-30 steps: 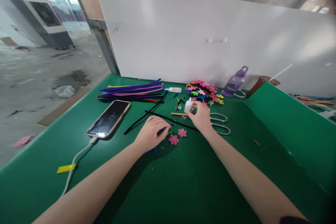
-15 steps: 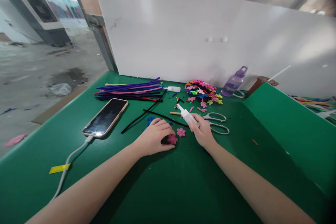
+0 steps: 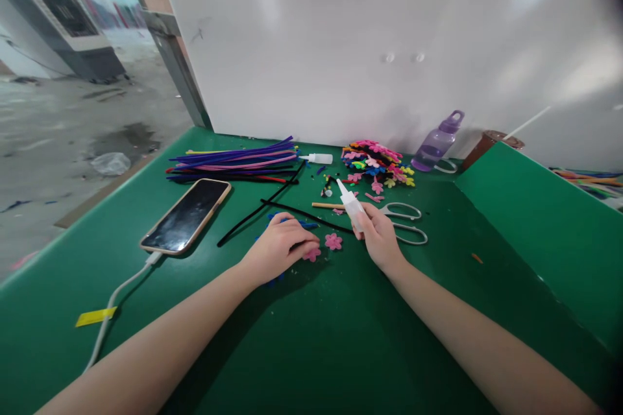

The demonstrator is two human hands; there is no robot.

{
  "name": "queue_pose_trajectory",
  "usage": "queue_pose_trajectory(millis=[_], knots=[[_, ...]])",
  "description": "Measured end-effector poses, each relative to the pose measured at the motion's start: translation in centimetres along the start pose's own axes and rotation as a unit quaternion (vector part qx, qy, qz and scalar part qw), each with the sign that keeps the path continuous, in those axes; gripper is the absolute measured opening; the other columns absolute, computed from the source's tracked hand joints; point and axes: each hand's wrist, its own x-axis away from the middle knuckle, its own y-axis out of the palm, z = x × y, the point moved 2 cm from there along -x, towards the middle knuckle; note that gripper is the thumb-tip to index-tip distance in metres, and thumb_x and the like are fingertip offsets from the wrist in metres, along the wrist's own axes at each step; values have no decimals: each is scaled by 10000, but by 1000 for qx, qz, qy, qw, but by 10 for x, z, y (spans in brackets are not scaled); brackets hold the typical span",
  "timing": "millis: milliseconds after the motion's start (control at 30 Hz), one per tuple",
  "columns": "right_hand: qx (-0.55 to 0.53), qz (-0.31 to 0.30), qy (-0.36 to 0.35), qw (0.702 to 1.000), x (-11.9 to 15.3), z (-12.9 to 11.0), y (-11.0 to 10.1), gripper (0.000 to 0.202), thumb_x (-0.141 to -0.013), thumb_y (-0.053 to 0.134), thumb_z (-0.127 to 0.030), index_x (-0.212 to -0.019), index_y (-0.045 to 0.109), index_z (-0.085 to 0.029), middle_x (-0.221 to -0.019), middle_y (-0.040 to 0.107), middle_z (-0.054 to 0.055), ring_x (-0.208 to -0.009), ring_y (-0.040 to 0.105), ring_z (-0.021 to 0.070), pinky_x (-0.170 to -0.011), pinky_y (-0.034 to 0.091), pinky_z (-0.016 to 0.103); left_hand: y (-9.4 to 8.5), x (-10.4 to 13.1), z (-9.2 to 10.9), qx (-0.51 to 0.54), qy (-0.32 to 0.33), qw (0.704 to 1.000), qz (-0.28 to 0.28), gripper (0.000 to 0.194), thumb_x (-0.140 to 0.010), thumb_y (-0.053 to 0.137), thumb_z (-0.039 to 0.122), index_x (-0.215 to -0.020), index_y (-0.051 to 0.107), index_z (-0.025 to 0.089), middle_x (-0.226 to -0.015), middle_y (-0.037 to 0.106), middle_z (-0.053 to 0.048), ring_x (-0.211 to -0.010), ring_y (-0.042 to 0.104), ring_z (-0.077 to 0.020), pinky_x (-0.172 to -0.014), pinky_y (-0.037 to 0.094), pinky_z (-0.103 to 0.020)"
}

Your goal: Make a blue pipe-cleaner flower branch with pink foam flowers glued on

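My left hand (image 3: 280, 246) rests low over the table, thumb and fingertips drawn together on a pink pipe-cleaner flower (image 3: 312, 254). Blue pipe-cleaner pieces (image 3: 307, 225) poke out around and partly under that hand. A second pink flower (image 3: 333, 242) lies flat between my two hands. In my right hand (image 3: 379, 233) is a white glue bottle (image 3: 351, 202), its pointed nozzle tilted up and to the left. Scissors (image 3: 411, 235) lie just beyond my right hand, their blades partly hidden. A black pipe cleaner (image 3: 311, 215) runs between the hands.
Left of centre lie a phone (image 3: 187, 215) on a cable and a bundle of pipe cleaners (image 3: 233, 162). Toward the white panel stand another glue bottle (image 3: 320, 159), a pile of colourful flowers (image 3: 374, 162) and a purple water bottle (image 3: 435, 146). A green divider (image 3: 530, 227) borders the right.
My left fingers have closed in on the pink flower, which sits slightly further left. My right hand has tilted the glue bottle more upright. The view has shifted slightly.
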Motion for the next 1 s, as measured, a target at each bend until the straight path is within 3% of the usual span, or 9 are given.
queue_pose_trajectory(millis=[167, 533, 633, 767, 1000], knots=[[6, -2, 3, 1000, 0, 2, 1, 287, -867, 426, -423, -964, 571, -195, -573, 471, -22, -465, 427, 113, -455, 362, 261, 5, 2, -5, 4, -1, 1000, 4, 158, -806, 593, 361, -903, 645, 248, -795, 692, 37, -753, 582, -121, -948, 293, -370], [10, 0, 2, 1000, 1, 0, 1, 275, -871, 425, -402, -966, 565, -187, -595, 473, -20, -483, 431, 109, -467, 355, 257, 1, 0, 0, 40, -6, 998, 47, 131, -820, 581, 353, -849, 647, 244, -777, 710, 57, -726, 588, -107, -983, 283, -366], [12, -3, 2, 1000, 1, 0, 1, 280, -874, 420, -399, -979, 565, -184, -606, 473, -20, -489, 430, 106, -470, 353, 252, 3, 1, 1, 25, 3, 1000, 18, 151, -847, 545, 345, -858, 650, 237, -778, 696, 41, -755, 579, -111, -956, 302, -359], [12, -2, -2, 1000, 1, 0, 1, 278, -875, 419, -391, -991, 562, -183, -605, 467, -24, -489, 422, 101, -473, 345, 246, 5, 0, 4, -31, 11, 999, -10, 189, -872, 500, 342, -921, 647, 234, -935, 659, -1, -895, 558, -139, -942, 299, -366], [38, 11, -6, 999, 1, -2, 0, 251, -870, 440, -366, -974, 574, -182, -573, 459, -33, -475, 399, 94, -461, 309, 235, 6, -1, 17, -101, 45, 992, -63, 318, -903, 409, 380, -1169, 540, 265, -1179, 586, -20, -1117, 481, -189, -1051, 183, -446]])
